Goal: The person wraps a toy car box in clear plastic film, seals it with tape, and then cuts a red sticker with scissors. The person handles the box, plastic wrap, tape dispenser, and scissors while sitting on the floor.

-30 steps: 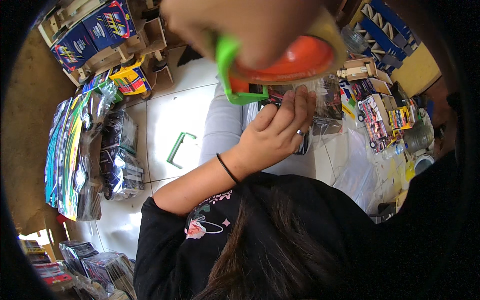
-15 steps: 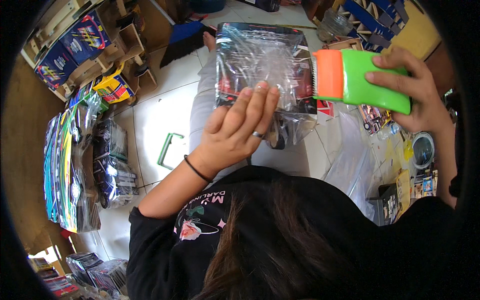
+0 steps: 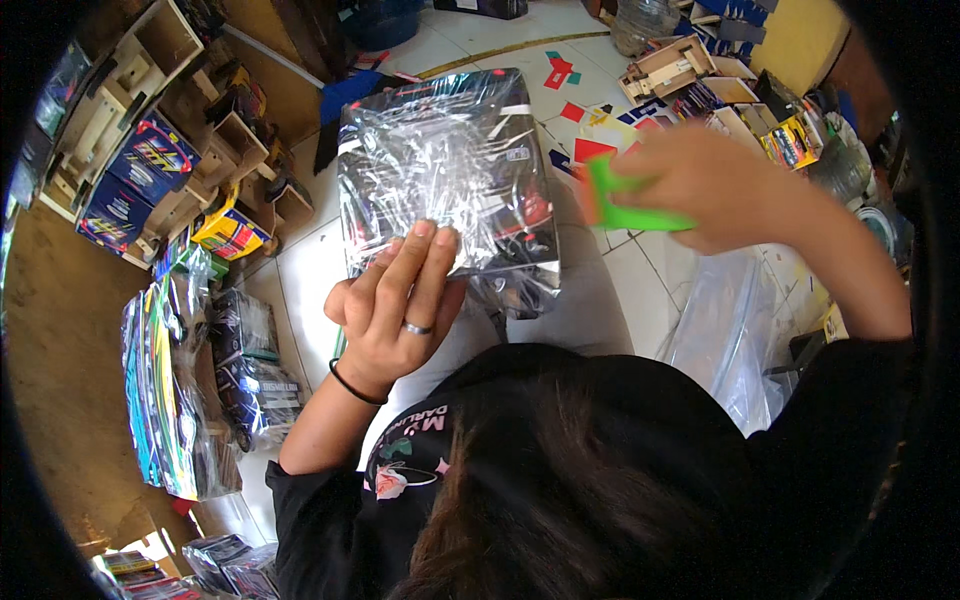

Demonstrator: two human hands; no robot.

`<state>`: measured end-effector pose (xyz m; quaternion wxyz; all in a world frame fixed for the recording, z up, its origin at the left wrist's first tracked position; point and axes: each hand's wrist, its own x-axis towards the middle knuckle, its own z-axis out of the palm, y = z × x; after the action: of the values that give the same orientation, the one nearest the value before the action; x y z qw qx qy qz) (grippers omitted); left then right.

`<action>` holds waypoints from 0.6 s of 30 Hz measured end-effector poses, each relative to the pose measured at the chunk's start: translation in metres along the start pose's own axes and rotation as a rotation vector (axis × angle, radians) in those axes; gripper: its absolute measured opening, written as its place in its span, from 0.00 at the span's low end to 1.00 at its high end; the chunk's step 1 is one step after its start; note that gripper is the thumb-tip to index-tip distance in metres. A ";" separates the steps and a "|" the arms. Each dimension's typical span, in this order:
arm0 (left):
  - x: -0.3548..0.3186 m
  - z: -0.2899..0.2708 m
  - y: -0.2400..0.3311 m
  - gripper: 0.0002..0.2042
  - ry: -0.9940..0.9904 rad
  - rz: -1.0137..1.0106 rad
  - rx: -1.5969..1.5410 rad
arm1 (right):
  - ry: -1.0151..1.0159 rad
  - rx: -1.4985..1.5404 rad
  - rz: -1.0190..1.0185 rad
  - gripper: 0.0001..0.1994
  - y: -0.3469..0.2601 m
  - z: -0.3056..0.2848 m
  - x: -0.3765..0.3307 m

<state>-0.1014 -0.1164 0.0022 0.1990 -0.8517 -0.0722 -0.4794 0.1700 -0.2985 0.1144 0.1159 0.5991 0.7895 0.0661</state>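
Note:
A dark, flat package (image 3: 455,165) wrapped in clear plastic lies tilted over my lap, its film wrinkled and shiny. My left hand (image 3: 400,295) holds its lower left part, fingers close together on the film. To the right of the package, my right hand (image 3: 690,190) grips a green tape dispenser (image 3: 640,216) with an orange front. Motion smears this hand and the dispenser, which stands apart from the package. Whether a strip of tape runs between them, I cannot tell.
Wooden toy trucks (image 3: 150,165) are stacked at the left, above wrapped packs (image 3: 165,390). Red and white scraps (image 3: 590,150) lie on the tiled floor beyond my right hand, near more wooden pieces (image 3: 670,68). A clear plastic sheet (image 3: 725,330) lies at the right.
The package has shifted left and slightly nearer along with my left hand, and has turned a little. My right hand has moved left with the tape dispenser, which was touching the package's right edge.

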 end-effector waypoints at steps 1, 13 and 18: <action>0.000 -0.001 0.000 0.23 0.059 0.055 -0.069 | -0.336 -0.147 0.052 0.22 0.000 0.029 0.018; 0.163 -0.022 0.013 0.22 -0.537 0.586 -0.341 | 0.745 0.960 1.335 0.26 0.018 0.384 -0.044; 0.183 0.018 0.023 0.31 -0.702 0.613 -0.610 | 1.087 1.264 1.756 0.26 -0.032 0.454 -0.073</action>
<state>0.0172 -0.1419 0.1425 0.0378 -0.9613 0.2590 -0.0861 0.2777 -0.3935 -0.3234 -0.6283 0.7759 -0.0473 -0.0322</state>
